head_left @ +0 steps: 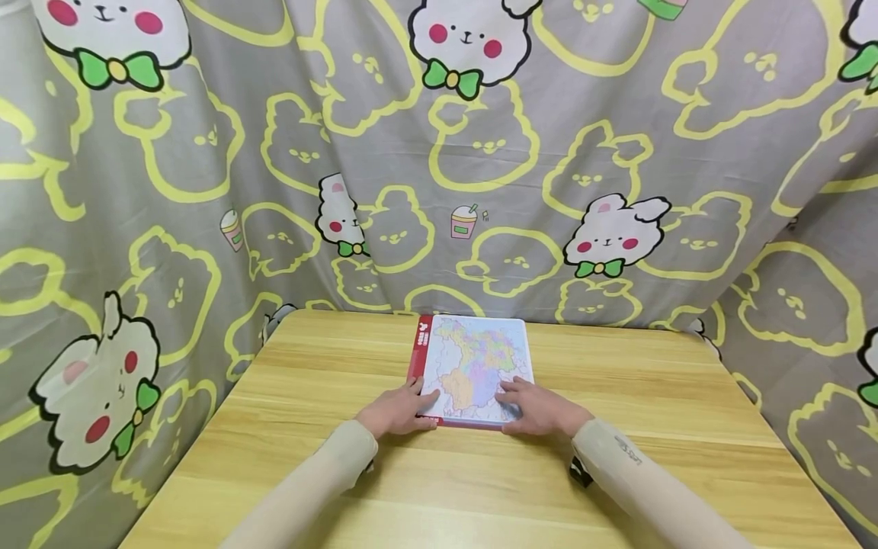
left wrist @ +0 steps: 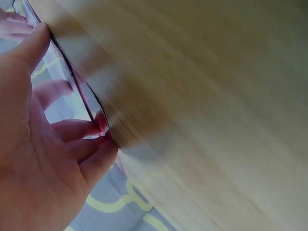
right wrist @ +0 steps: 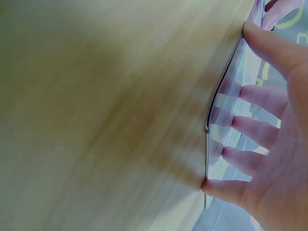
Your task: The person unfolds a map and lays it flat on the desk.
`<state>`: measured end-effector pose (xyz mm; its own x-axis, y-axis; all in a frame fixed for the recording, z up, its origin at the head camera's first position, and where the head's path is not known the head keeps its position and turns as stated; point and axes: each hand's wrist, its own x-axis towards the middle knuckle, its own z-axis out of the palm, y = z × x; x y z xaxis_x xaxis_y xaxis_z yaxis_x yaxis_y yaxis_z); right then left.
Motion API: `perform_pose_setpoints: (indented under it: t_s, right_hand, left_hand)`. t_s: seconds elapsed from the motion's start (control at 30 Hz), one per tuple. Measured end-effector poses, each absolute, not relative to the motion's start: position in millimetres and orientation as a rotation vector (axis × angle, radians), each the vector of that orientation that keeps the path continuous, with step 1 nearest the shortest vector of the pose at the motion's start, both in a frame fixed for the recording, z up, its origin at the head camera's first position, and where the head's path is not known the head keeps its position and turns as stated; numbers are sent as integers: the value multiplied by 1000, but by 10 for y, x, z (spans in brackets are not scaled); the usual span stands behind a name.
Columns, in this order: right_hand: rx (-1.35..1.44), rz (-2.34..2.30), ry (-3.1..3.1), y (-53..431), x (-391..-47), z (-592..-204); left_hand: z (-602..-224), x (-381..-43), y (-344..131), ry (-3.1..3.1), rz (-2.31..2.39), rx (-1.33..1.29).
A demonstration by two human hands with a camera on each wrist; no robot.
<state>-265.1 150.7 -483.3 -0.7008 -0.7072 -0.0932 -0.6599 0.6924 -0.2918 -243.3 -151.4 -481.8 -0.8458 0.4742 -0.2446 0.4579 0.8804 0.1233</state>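
Note:
A flat, rectangular map board point(head_left: 473, 358) lies on the wooden table, showing a map in pastel patches with a red strip along its left side. At its near left corner, my left hand point(head_left: 401, 408) rests with the thumb against the near edge and other fingers on the top and left side. My right hand point(head_left: 542, 408) touches the near right corner in much the same way. Spread, nearly straight fingers point(right wrist: 260, 132) lie on the board's glossy surface in the right wrist view. Fingertips point(left wrist: 86, 129) meet the reddish corner in the left wrist view.
The wooden table point(head_left: 617, 381) extends on both sides of the board and in front of it. Behind and beside it hangs a grey curtain point(head_left: 384, 152) printed with yellow outlines and white rabbits. The board's far edge lies close to the table's back edge.

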Motion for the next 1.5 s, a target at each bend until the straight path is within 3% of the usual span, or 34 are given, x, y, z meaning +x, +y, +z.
perform_pose_setpoints:
  t_s: [1.5]
  right_hand:
    - [-1134, -298, 2724, 1497, -2660, -4822]
  left_hand:
    - [-4793, -2393, -1779, 2789, 139, 756]
